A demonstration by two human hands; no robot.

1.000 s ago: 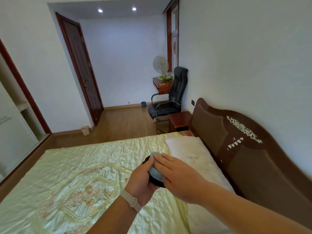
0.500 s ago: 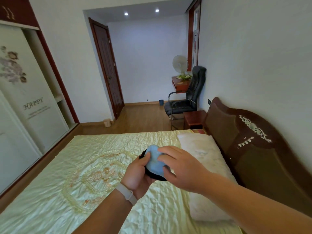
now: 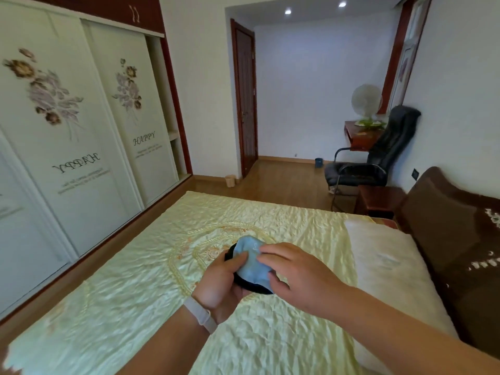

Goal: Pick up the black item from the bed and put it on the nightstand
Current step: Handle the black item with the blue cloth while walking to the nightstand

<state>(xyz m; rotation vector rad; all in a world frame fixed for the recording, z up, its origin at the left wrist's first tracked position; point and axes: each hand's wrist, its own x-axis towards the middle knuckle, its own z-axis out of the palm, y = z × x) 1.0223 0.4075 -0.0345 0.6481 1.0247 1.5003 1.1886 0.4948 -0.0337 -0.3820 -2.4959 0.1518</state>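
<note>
Above the bed (image 3: 140, 280) both hands hold a small black item (image 3: 254, 286) with a light blue cloth (image 3: 250, 262) on top of it. My left hand (image 3: 220, 284), with a white wristband, cups the item from below, thumb on the cloth. My right hand (image 3: 292, 272) presses its fingers on the cloth's right side. Most of the black item is hidden by the cloth and fingers. The dark wooden nightstand (image 3: 378, 198) stands at the far side of the bed, beside the headboard (image 3: 454, 234).
A white pillow (image 3: 387, 263) lies along the headboard on the right. A black office chair (image 3: 376, 163), a small desk with a fan (image 3: 366, 102) and a door (image 3: 244, 98) are at the back. Sliding wardrobe doors (image 3: 75, 131) line the left wall.
The view has swung to the left, bringing the wardrobe into sight. Both hands stay on the black item and blue cloth, still held above the bed.
</note>
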